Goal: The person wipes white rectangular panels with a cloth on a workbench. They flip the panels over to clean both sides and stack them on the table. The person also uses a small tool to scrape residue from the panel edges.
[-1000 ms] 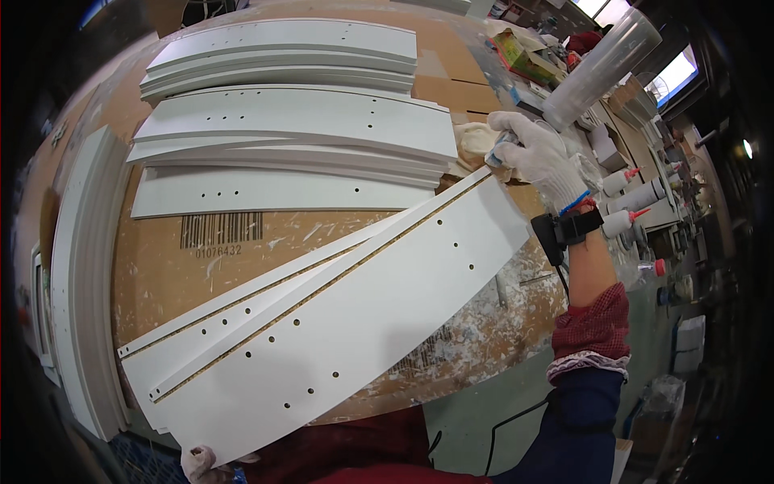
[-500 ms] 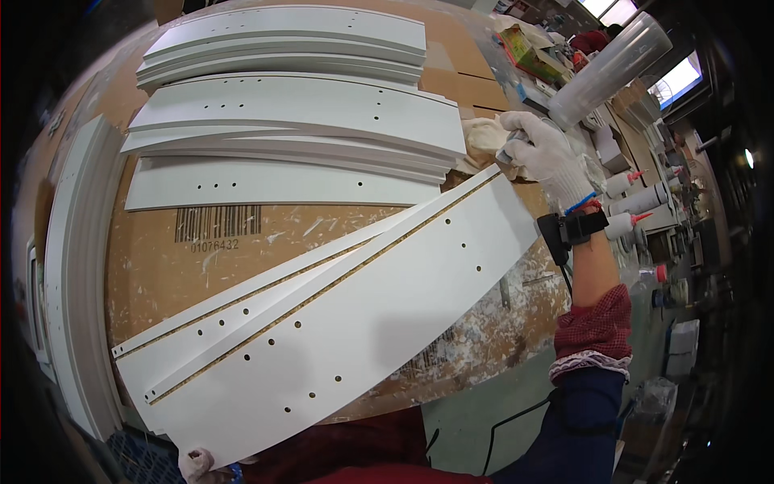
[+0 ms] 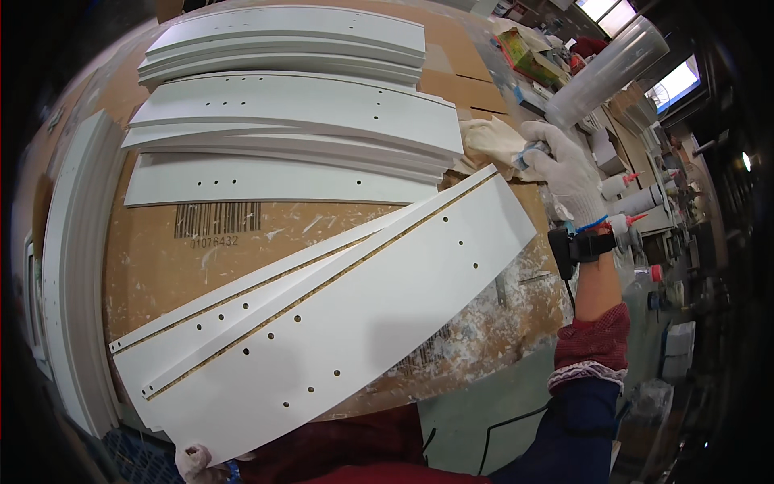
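A white board point(image 3: 355, 298) with drilled holes and a grooved edge lies slantwise in front of me, overlapping another white board point(image 3: 234, 298). At its near left corner is my gloved left hand point(image 3: 196, 463), fingers closed on the edge and partly cut off by the frame. My gloved right hand point(image 3: 564, 165) is beyond the board's far right end, above the table and apart from the board. Its fingers are curled around a small grey-blue thing point(image 3: 528, 153) whose kind I cannot make out. A crumpled beige cloth point(image 3: 490, 142) lies right beside that hand.
Stacks of white boards point(image 3: 290, 105) fill the far side of the cardboard-covered table point(image 3: 234, 266). More boards point(image 3: 76, 274) stand at the left. A clear plastic roll point(image 3: 609, 73), bottles with red tips point(image 3: 621, 184) and a green box point(image 3: 528, 56) are at the right.
My right hand has moved right and slightly nearer, away from the cloth, which now shows more fully. My left hand stays at the board's corner.
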Available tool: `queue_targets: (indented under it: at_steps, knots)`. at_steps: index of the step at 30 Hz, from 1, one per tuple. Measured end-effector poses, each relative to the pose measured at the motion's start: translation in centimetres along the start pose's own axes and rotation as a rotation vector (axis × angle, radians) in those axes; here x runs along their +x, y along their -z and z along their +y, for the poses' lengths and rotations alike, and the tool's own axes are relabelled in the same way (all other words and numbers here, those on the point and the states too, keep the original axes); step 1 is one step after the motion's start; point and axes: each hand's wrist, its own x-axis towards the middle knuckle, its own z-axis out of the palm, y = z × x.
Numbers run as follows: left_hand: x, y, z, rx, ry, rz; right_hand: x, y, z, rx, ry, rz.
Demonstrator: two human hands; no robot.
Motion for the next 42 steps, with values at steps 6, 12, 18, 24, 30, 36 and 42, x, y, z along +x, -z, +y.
queue_targets:
  at_steps: [6, 12, 18, 24, 30, 36, 42]
  knots:
    - [0.5, 1.3, -0.4, 0.031, -0.017, -0.001, 1.0, -1.7, 0.0, -0.151, 0.08, -0.071]
    - [-0.1, 0.0, 0.3, 0.062, 0.024, 0.113, 0.3, -0.4, 1.0, -0.298, 0.085, 0.058]
    - [0.5, 2.8, -0.8, 0.076, 0.071, -0.035, -7.1, 2.4, 2.9, 0.289, -0.227, 0.075]
    - [1.2, -0.2, -0.6, -0.214, -0.175, -0.073, -10.6, 1.6, 2.5, 0.285, -0.202, 0.09]
    - [1.3, 0.3, -1.0, -0.223, -0.173, -0.027, -10.4, 1.6, 3.3, 0.145, -0.2, 0.041]
    - [0.9, -1.8, -0.9, -0.214, -0.191, 0.036, -10.0, 1.3, 3.7, 0.134, -0.156, 0.096]
    - [-0.8, -4.3, 3.9, 0.226, 0.176, 0.105, -9.6, 1.3, -0.1, 0.153, -0.202, 0.096]
